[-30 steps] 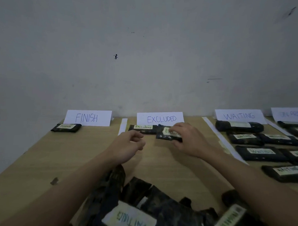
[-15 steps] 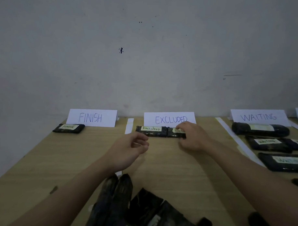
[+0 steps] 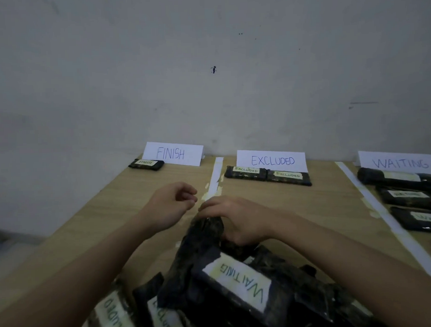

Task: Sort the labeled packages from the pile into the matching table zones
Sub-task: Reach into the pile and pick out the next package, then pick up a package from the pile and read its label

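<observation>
Lying far left on the table (image 3: 296, 209), one FINISH package (image 3: 146, 164) sits by the FINISH sign (image 3: 173, 153), and nearer, the left hand (image 3: 171, 209) hangs loosely curled, grasping nothing. Just right of it, the right hand (image 3: 236, 219) grips the far end of the WAITING package (image 3: 228, 273) atop the near pile (image 3: 146, 315). Beyond, two EXCLUDED packages (image 3: 267, 175) lie end to end before the EXCLUDED sign (image 3: 271, 160), and far right WAITING packages (image 3: 406, 193) line up under the WAITING sign (image 3: 400, 162).

Looks like a makeshift sorting station, not a home: bare grey wall (image 3: 206, 65), plain wood table (image 3: 272, 210) split by white tape strips (image 3: 216, 175), hand-lettered paper signs (image 3: 271, 160) for FINISH, EXCLUDED, WAITING, labeled black packages (image 3: 267, 175) lined up below.
</observation>
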Tool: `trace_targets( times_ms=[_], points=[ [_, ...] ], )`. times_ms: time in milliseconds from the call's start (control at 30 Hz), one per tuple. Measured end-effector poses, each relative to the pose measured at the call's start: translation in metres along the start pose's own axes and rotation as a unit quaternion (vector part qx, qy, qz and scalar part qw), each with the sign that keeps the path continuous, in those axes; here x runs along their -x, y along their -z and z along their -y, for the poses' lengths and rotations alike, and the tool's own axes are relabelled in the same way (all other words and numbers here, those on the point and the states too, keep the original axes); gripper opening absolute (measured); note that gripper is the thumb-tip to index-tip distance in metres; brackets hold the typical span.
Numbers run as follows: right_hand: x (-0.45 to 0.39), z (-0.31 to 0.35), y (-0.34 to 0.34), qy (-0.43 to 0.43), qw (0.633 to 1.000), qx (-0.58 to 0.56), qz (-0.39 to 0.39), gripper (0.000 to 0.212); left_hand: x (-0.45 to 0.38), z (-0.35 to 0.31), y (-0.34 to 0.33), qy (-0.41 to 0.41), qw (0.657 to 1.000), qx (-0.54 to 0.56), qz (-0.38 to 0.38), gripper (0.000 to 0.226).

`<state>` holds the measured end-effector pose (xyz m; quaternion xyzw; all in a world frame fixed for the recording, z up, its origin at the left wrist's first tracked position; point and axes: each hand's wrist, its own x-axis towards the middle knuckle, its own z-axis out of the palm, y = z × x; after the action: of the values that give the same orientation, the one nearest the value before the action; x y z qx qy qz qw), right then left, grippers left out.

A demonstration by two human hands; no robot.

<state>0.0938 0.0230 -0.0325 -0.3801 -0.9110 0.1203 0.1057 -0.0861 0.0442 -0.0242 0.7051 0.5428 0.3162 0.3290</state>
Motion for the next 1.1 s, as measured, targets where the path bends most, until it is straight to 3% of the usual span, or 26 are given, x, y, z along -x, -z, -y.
trace_targets(
  times_ms=[200, 333, 433, 533, 633, 767, 933, 1033, 1100],
  points=[
    [-0.004, 0.004, -0.005, -0.001, 0.997, 0.048, 0.056, 0.068, 0.025, 0.012, -0.001, 0.023, 0.999, -0.017, 0.025, 0.018],
    [0.006, 0.0, -0.004, -0.004, 0.996, 0.085, 0.037, 0.051, 0.035, 0.003, -0.002, 0.004, 0.997, -0.034, 0.067, 0.022],
    [0.02, -0.002, 0.01, -0.038, 0.998, 0.029, -0.026, 0.035, 0.04, -0.007, 0.001, -0.026, 0.989, -0.073, 0.128, 0.03],
    [0.034, -0.004, 0.028, -0.101, 0.984, -0.041, -0.138, 0.02, 0.041, -0.017, 0.003, -0.09, 0.975, -0.159, 0.129, 0.036],
    [0.049, -0.006, 0.046, -0.173, 0.938, -0.171, -0.246, 0.017, 0.038, -0.028, 0.003, -0.118, 0.978, -0.146, 0.089, 0.03],
    [0.067, -0.011, 0.062, -0.263, 0.835, -0.316, -0.366, 0.037, 0.036, -0.05, -0.006, -0.092, 0.992, 0.07, 0.054, 0.029],
    [0.087, -0.022, 0.072, -0.342, 0.718, -0.437, -0.42, 0.052, 0.032, -0.078, -0.025, -0.054, 0.971, 0.229, 0.033, 0.027],
    [0.104, -0.022, 0.079, -0.36, 0.687, -0.479, -0.411, 0.052, 0.032, -0.093, -0.037, -0.047, 0.964, 0.256, 0.05, 0.027],
    [0.115, -0.023, 0.082, -0.379, 0.694, -0.452, -0.412, 0.048, 0.032, -0.102, -0.046, -0.045, 0.965, 0.251, 0.06, 0.027]
  ],
)
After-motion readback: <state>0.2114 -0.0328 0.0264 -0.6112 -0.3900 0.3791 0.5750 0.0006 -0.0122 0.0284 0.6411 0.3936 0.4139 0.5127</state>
